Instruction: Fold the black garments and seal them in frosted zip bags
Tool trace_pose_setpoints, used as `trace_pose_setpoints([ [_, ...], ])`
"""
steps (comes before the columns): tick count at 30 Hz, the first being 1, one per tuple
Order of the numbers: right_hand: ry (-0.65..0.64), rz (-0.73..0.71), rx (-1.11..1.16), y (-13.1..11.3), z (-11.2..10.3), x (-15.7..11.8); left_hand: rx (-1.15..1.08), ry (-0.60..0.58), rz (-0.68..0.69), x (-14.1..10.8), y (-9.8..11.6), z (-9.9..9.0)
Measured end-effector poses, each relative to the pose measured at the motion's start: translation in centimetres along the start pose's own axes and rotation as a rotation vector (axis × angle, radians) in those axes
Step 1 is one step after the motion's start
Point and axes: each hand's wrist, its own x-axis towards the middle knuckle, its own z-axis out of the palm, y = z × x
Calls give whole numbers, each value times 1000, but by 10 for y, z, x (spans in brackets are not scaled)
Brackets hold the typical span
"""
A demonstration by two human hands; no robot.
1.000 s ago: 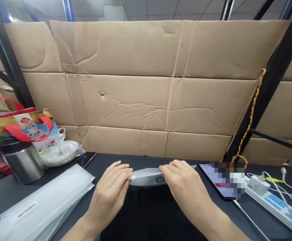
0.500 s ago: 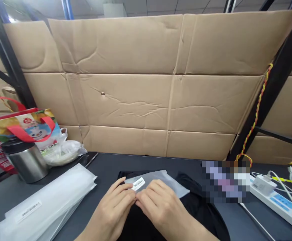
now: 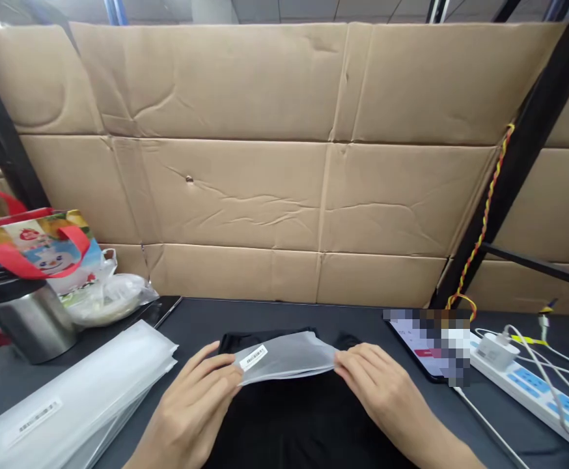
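Observation:
A frosted plastic bag (image 3: 294,355) is stretched between my two hands, its near edge parted slightly. My left hand (image 3: 191,397) pinches its left end, beside a white barcode label (image 3: 254,357). At the right end, my right hand (image 3: 387,391) grips the bag between thumb and fingers. Beneath the bag lies a black cloth, apparently a garment (image 3: 304,423), spread over the dark table and running off the bottom of the view. A stack of similar frosted bags (image 3: 84,391), the top one with a barcode label, lies to the left of my left hand.
A steel mug (image 3: 30,322) with a black lid, a colourful bag with red handles (image 3: 45,251) and a clear plastic bag (image 3: 113,296) stand at the left. On the right are a phone (image 3: 421,345), a power strip (image 3: 543,397) and white cables. Cardboard (image 3: 250,189) walls the back.
My right hand has moved right, away from my left hand, and the bag is now drawn out between them. The view has shifted slightly to the right.

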Motion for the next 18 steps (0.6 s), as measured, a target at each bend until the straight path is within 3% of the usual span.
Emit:
trace_pose_setpoints([
  [5, 42, 28, -1, 7, -3, -1, -24, 18, -18, -2, 1, 2],
  [12, 29, -38, 77, -25, 1, 6, -47, 16, -35, -1, 8, 5],
  [18, 213, -95, 72, -32, 15, -4, -57, 46, -50, -2, 10, 6],
])
